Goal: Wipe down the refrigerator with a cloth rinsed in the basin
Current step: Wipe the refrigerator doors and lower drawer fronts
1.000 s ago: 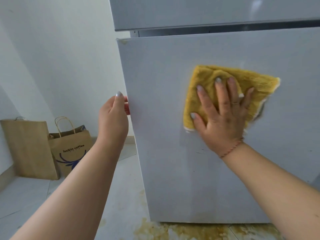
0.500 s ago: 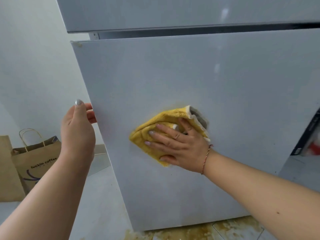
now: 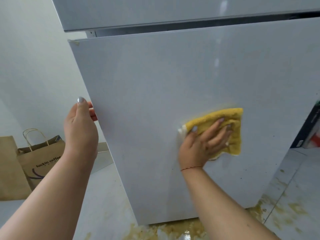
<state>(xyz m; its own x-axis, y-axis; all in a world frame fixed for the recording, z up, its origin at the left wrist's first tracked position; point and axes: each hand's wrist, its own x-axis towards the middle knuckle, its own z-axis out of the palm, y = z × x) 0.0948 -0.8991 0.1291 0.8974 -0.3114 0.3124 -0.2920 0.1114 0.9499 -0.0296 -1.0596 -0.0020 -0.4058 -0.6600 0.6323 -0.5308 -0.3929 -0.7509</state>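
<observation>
The pale grey lower door of the refrigerator (image 3: 155, 94) fills the middle of the view, swung partly open under the upper door. A yellow cloth (image 3: 232, 134) lies flat against the door's right lower half. My right hand (image 3: 202, 144) presses it to the door with straight, spread fingers. My left hand (image 3: 80, 129) grips the door's left edge, thumb on the front and fingers curled behind it.
Two brown paper bags, one printed "luckin coffee" (image 3: 41, 161), stand against the wall at lower left. Yellow-brown stains (image 3: 173, 231) cover the floor below the door and to its right. A dark box (image 3: 310, 129) shows past the door's right edge.
My right hand slid the cloth from the upper middle of the door down to the left, then across to the lower right. My left hand stayed on the door's edge.
</observation>
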